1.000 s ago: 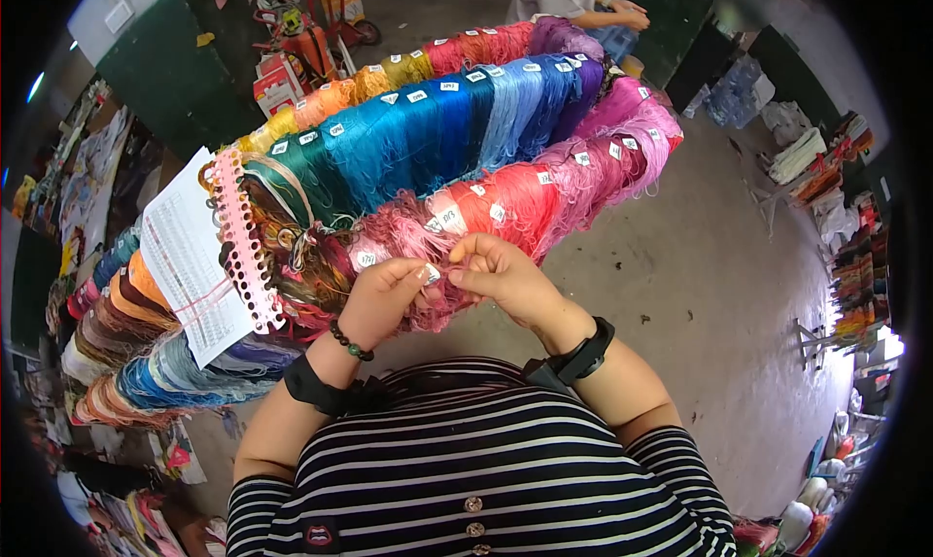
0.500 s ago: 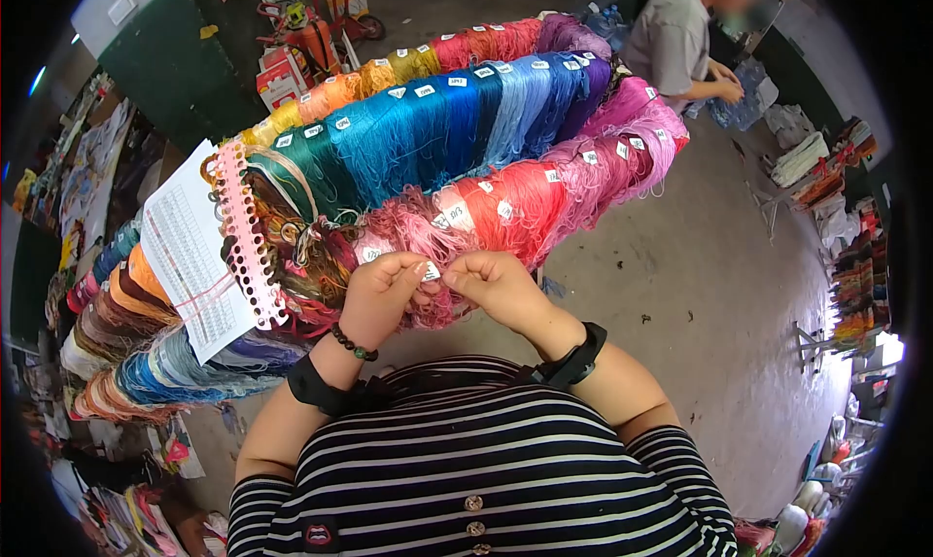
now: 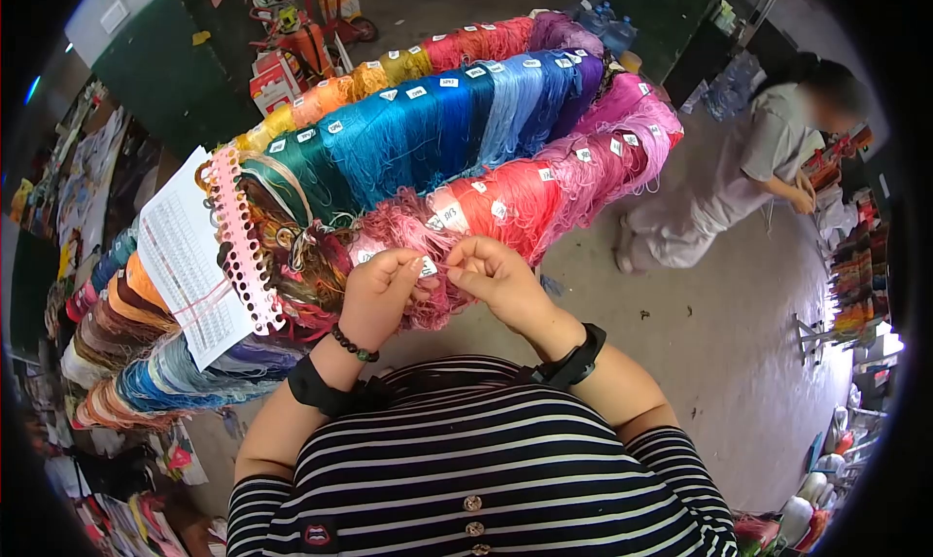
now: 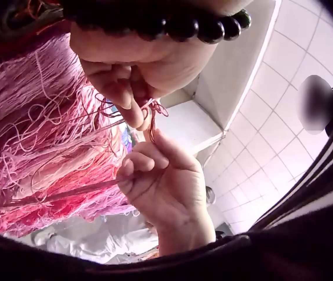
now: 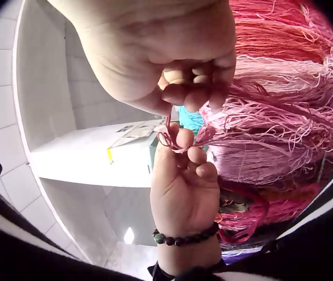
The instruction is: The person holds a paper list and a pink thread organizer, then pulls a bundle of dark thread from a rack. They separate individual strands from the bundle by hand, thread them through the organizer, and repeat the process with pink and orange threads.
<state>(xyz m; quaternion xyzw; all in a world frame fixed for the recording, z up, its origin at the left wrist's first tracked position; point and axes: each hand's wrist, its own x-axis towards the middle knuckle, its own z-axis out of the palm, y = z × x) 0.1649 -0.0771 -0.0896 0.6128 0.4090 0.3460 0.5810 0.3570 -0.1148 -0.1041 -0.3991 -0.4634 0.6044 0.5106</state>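
This is a thread workshop or storeroom. Skeins of thread (image 3: 428, 134) in pink, red, blue, green, yellow and purple hang in a long row that starts right at the fingers (image 3: 406, 265) and runs away beyond them, each with a small white tag (image 3: 418, 95). Left of the fingers stand a pink punched card (image 3: 241, 236) threaded with samples and a printed sheet (image 3: 180, 256); below these lie more bundles (image 3: 146, 363). Right of the fingers is a bare concrete floor (image 3: 719, 343), where another person (image 3: 748, 178) bends over stacked goods (image 3: 855, 285). Far beyond, cartons (image 3: 277, 81) stand by a green wall.
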